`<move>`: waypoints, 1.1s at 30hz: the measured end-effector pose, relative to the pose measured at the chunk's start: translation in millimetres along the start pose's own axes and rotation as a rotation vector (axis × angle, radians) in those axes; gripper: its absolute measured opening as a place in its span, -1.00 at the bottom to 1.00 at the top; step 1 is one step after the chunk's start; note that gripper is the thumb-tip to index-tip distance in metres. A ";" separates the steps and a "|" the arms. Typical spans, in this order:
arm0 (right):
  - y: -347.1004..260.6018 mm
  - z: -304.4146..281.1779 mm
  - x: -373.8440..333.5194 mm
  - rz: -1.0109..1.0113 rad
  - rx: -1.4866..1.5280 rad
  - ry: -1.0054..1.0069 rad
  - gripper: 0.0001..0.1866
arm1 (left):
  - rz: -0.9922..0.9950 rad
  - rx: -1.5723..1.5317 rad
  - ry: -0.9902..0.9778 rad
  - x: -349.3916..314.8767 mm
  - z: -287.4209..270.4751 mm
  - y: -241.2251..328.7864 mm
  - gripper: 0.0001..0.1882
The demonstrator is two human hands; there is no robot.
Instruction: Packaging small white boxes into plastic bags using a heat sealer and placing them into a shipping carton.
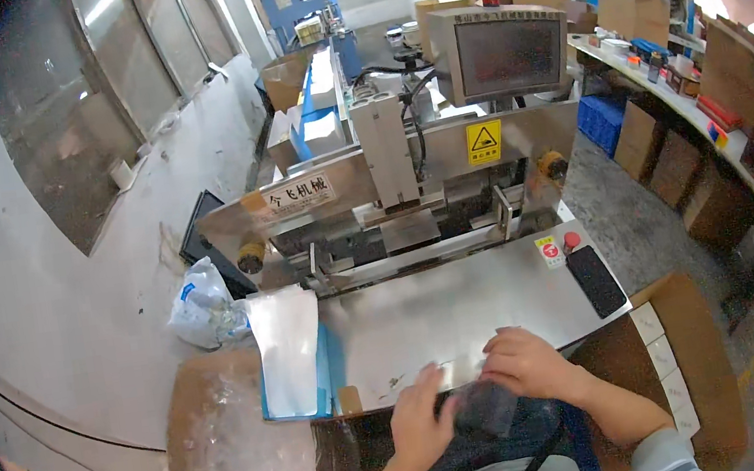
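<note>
A small whitish piece (460, 373), box-like but blurred, is between my hands at the metal table's front edge. My left hand (418, 422) has its fingers closed at the piece's left end, thumb bent in underneath. At the other end my right hand (525, 364) curls its fingers and thumb round the piece. Part of it is hidden by my fingers. Left of my hands stands a blue open box (328, 377) with a stack of white sheets (286, 345) on it.
Behind the metal table (425, 306) rises a press-like machine (383, 153) with a monitor (506, 56). A black phone (596, 282) and a red button (571, 240) are at the right. Cartons stand either side: clear plastic (243, 447) left, small white boxes (668, 373) right.
</note>
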State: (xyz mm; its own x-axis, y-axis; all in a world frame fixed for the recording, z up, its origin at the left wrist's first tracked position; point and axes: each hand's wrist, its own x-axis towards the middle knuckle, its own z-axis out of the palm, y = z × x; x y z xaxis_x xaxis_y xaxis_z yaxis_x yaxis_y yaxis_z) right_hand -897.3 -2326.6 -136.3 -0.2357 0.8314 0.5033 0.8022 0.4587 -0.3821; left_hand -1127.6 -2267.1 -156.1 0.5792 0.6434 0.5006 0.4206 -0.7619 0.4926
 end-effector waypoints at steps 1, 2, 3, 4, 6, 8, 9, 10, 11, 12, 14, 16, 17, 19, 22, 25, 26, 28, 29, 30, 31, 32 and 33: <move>2.8 5.3 -2.9 0.008 -0.002 -0.001 -0.82 | 0.002 -0.006 -0.006 12.9 -4.1 5.6 -0.50; 4.4 10.7 -3.0 -0.026 -0.019 -0.033 -0.84 | 0.049 -0.116 -0.178 25.4 -8.6 11.0 -0.51; 4.4 13.6 -3.7 -0.060 -0.036 -0.065 -0.85 | 0.096 -0.227 -0.350 31.4 -10.0 13.8 -0.53; 2.7 14.2 -5.6 -0.059 -0.035 -0.069 -0.85 | 0.119 -0.290 -0.316 32.0 -2.7 7.6 -0.59; 3.1 13.6 -5.9 0.010 -0.060 -0.189 -0.86 | 0.121 -0.218 -0.400 34.8 6.3 -9.5 -0.62; 8.1 13.2 -8.0 0.058 -0.079 -0.275 -0.85 | 0.130 -0.080 -0.586 36.9 12.0 -25.9 -0.71; 10.8 14.2 -10.7 0.102 -0.094 -0.361 -0.83 | 0.128 -0.084 -0.593 33.7 13.0 -28.7 -0.71; 14.5 16.8 -14.7 0.109 -0.088 -0.364 -0.83 | 0.107 -0.103 -0.576 30.3 13.9 -30.4 -0.74; 18.3 19.1 -17.9 0.103 -0.074 -0.362 -0.84 | 0.086 -0.122 -0.558 28.8 13.0 -30.0 -0.77; 24.1 20.8 -21.6 0.102 -0.063 -0.360 -0.84 | 0.088 -0.131 -0.567 35.6 9.2 -18.9 -0.77; 29.9 22.6 -22.9 0.079 -0.051 -0.348 -0.82 | 0.053 -0.157 -0.419 44.1 -0.1 5.5 -0.77; 30.5 24.1 -21.3 0.048 -0.033 -0.335 -0.81 | 0.011 -0.196 -0.501 41.0 10.2 2.2 -0.79; 31.7 25.0 -17.3 0.059 -0.027 -0.335 -0.78 | -0.025 -0.228 -0.569 41.0 16.1 -3.4 -0.80; 37.3 29.0 -13.7 0.068 -0.015 -0.335 -0.76 | 0.004 -0.216 -0.596 38.3 26.8 -20.8 -0.79; 45.2 34.8 -18.6 0.126 0.031 -0.383 -0.75 | 0.015 -0.167 -0.708 31.7 39.9 -49.3 -0.78; 57.7 19.9 -10.8 0.274 0.089 -0.584 -0.79 | -0.062 -0.160 -0.833 45.8 26.0 -60.0 -0.77; 60.9 12.1 -5.9 0.249 0.224 -0.531 -0.77 | -0.122 -0.196 -0.880 56.1 14.3 -60.8 -0.75; 85.8 10.8 -5.0 0.111 0.393 -0.383 -0.74 | -0.114 -0.178 -0.830 81.3 -0.3 -70.6 -0.75; 95.9 7.2 6.5 0.162 0.434 -0.412 -0.76 | -0.155 -0.110 -0.841 98.9 -4.8 -75.2 -0.73; 103.6 1.7 21.7 0.202 0.473 -0.438 -0.77 | -0.185 -0.153 -0.856 110.4 -3.6 -90.8 -0.71; 123.8 14.1 29.2 0.235 0.603 -0.391 -0.79 | -0.214 -0.195 -0.870 121.6 2.4 -109.6 -0.69; 140.0 23.3 38.3 0.283 0.613 -0.375 -0.78 | -0.183 -0.190 -0.869 135.8 7.3 -123.3 -0.68; 154.7 28.5 48.1 0.332 0.617 -0.358 -0.77 | -0.147 -0.186 -0.867 151.2 12.4 -135.6 -0.67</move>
State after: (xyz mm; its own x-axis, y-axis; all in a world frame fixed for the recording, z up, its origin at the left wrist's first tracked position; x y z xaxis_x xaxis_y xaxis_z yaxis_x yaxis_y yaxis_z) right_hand -800.2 -2206.7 -193.3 -0.2833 0.9579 0.0470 0.4364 0.1724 -0.8831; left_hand -1088.5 -2067.4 -156.1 0.8837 0.3941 -0.2526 0.4560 -0.6030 0.6545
